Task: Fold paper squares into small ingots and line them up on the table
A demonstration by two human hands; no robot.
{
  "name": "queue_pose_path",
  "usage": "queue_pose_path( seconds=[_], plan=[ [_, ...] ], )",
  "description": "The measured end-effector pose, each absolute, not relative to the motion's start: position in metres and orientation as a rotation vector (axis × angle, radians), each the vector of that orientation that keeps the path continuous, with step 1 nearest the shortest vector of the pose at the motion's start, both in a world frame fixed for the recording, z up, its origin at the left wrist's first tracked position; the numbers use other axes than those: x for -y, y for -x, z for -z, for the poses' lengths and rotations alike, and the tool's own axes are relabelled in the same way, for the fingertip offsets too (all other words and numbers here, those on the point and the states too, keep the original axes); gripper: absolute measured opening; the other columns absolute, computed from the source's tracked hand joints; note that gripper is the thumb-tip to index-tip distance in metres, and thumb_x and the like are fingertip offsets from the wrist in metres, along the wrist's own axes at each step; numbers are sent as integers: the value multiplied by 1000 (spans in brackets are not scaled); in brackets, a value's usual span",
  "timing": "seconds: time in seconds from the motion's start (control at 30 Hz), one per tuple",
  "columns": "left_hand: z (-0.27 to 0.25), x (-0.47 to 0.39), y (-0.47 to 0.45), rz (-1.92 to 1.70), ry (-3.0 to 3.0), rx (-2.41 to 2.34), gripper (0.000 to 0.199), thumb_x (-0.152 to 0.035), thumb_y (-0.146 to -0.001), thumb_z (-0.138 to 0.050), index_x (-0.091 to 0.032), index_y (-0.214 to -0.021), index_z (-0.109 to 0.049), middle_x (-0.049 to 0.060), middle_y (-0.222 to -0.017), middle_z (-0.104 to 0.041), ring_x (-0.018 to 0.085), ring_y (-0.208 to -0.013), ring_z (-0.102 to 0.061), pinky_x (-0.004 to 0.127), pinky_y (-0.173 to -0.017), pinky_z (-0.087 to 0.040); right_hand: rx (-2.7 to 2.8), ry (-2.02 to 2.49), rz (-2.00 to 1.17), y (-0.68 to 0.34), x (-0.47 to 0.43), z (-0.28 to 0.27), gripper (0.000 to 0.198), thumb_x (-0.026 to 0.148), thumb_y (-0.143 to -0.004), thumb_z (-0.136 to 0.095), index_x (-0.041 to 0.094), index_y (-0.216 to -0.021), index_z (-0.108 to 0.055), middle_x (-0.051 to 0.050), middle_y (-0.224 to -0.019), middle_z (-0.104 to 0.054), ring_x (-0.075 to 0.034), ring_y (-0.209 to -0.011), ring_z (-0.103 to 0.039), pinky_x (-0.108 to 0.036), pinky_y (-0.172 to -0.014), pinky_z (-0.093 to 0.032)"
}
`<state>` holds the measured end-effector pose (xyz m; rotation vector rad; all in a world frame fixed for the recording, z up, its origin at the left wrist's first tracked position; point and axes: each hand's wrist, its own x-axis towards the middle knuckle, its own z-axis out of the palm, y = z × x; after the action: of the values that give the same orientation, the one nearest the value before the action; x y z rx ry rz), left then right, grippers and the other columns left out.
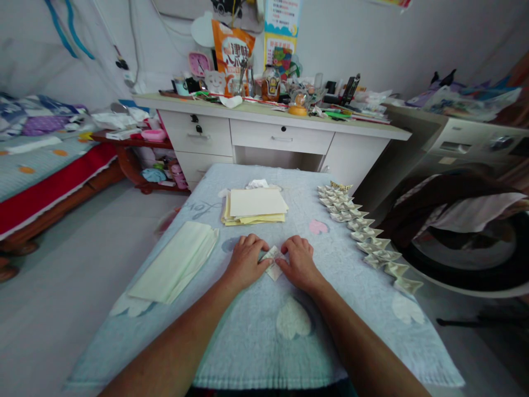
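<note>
A small diamond-shaped piece of folded paper (273, 269) lies on the blue cloth between my two hands. My left hand (248, 256) grips its left edge, thumb on the paper and fingers curled. On its right edge, my right hand (298, 259) does the same with thumb and forefinger. Beyond them sits a stack of cream and yellow paper sheets (258, 203). A pile of long pale green folded paper (176, 262) rests to the left. Along the right side runs a row of folded paper boats (367, 240), several in number.
The table under the blue cloth (248, 347) has a crumpled white tissue (257, 183) behind the stack. Farther back stands a white desk (285, 135) crowded with small items. A washing machine (467, 143) with an open door is at right, a bed (45, 165) at left.
</note>
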<state>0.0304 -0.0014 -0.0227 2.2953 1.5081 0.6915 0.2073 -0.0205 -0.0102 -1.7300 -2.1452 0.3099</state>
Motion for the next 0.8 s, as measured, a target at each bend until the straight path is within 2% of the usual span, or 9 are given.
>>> queue_pose_path(
  seconds=[0.17,0.3,0.37,0.47,0.53,0.67,0.8],
  plan=[
    [17,1,-30,-703,-2205,-1399,9,-26,-75,-64,-19,-78,-59,1,-84,-60,19,-85,-51,32,-80,-37,2097,1606,-429,-212,21,8,12,25,-79,-62,19,-87,-54,-3,-94,-55,-21,-93,-46,-33,-83,-34],
    [13,3,-31,-769,-2050,-1241,9,-24,-78,-59,-18,-73,-55,-2,-71,-56,14,-73,-52,26,-70,-38,2016,1411,-600,-214,21,4,22,27,-82,-61,19,-101,-56,-3,-92,-59,-19,-91,-50,-32,-83,-36],
    [12,4,-32,-803,-1958,-1198,8,-24,-77,-59,-18,-75,-56,-3,-71,-56,13,-70,-52,25,-66,-39,1992,1327,-692,-214,20,4,13,30,-85,-57,19,-92,-59,-1,-83,-59,-17,-84,-51,-30,-80,-38],
    [11,4,-32,-852,-1848,-1150,13,-24,-75,-62,-18,-86,-60,-2,-74,-57,13,-71,-54,23,-66,-41,1897,1253,-854,-214,17,7,22,34,-87,-54,18,-72,-59,0,-72,-56,-15,-73,-50,-26,-71,-39],
    [11,4,-30,-860,-1823,-1131,19,-25,-72,-65,-17,-89,-61,-2,-76,-58,13,-71,-53,22,-65,-41,1764,1205,-1008,-215,15,8,24,37,-86,-56,18,-72,-59,1,-69,-55,-13,-68,-50,-25,-65,-40],
    [10,3,-26,-792,-1750,-1137,18,-32,-73,-66,-15,-79,-63,-3,-66,-55,10,-59,-46,21,-55,-35,1534,1119,-1300,-221,14,10,28,45,-83,-60,18,-77,-59,2,-65,-56,-12,-58,-49,-24,-57,-39],
    [7,3,-25,-794,-1646,-1118,26,-39,-77,-62,-13,-78,-65,-1,-65,-58,10,-58,-48,21,-54,-35,1451,1089,-1362,-225,14,10,30,46,-81,-63,17,-77,-59,2,-65,-56,-11,-57,-48,-23,-55,-38]
  ],
)
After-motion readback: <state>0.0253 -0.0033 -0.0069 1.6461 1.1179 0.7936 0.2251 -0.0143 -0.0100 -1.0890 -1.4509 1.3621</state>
